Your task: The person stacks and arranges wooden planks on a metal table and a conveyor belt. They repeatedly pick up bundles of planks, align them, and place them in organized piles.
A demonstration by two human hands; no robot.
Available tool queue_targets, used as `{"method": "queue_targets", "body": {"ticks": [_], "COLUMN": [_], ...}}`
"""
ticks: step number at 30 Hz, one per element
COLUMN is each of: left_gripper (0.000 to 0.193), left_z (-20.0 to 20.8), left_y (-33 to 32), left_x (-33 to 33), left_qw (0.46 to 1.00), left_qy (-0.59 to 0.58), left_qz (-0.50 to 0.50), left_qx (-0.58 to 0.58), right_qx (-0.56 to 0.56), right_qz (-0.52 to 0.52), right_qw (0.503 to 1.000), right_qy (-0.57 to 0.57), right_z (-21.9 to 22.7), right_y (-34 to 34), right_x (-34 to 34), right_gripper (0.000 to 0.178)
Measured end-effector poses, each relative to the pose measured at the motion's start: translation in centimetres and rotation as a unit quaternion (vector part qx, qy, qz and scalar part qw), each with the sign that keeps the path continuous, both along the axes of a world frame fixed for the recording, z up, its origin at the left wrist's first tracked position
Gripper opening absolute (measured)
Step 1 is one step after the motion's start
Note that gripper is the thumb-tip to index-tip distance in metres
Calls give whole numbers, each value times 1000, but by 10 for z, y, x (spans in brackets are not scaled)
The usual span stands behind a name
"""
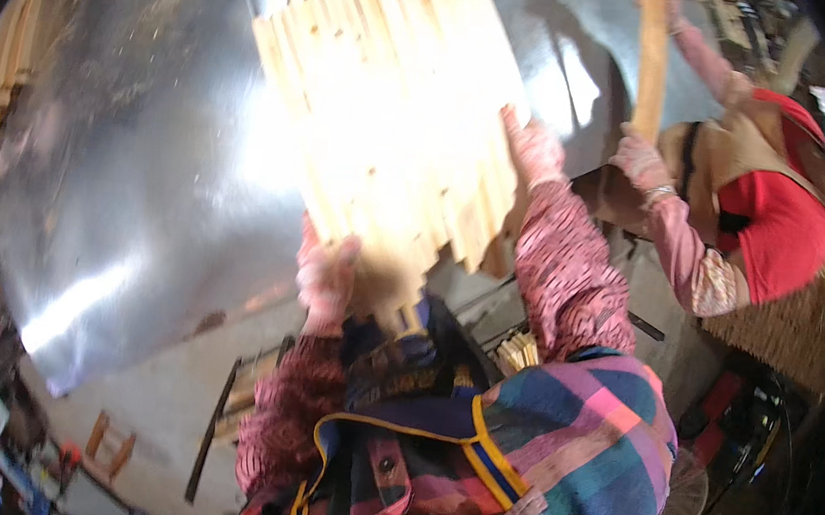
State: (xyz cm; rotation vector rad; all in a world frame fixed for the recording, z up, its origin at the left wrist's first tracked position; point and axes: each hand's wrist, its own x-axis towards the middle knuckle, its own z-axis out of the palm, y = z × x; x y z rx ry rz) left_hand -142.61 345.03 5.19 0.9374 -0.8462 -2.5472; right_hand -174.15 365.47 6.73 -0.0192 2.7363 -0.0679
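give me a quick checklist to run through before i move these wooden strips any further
1. Left hand on the wooden strips: ok, at their near left edge.
2. Right hand on them: ok, at their right edge.
3. Strip ends lined up: not ok, the far and near ends are ragged.
4. Strips' full weight off the metal table: cannot tell from this one view.
5. Strip surfaces free of flaws: cannot tell, glare washes out the middle.
6. Co-worker's plank apart from the strips: ok, a gap shows between them.
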Motion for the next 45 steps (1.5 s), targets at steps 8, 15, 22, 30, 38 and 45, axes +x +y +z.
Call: {"method": "queue_targets", "body": {"ticks": [8,15,22,30,38,45], "left_gripper": [98,80,85,95,83,95], "left_z": [-2,-5,12,-1,41,5], "left_y": [-156,-304,-438,-471,-407,-215], "left_x": [168,349,493,542,445,279], "left_qw": [762,847,517,499,371,443], "left_qy": [-360,-355,-716,-783,-692,-486], "left_qz": [-252,-89,-112,-33,-55,-164], "left_qx": [-476,-384,-456,-371,-616,-736], "right_qx": [-93,-149,-298,-352,-296,-310], "right_qz": [-98,119,264,301,290,371], "right_qw": [990,971,861,800,780,830], "right_qy": [-43,-141,-317,-383,-470,-277], "right_z": [36,38,11,9,-29,-27], "right_y": [-97,-271,-445,-466,-337,-193], "right_x": [205,324,456,521,479,413], "right_gripper": [89,90,117,104,67,60]}}
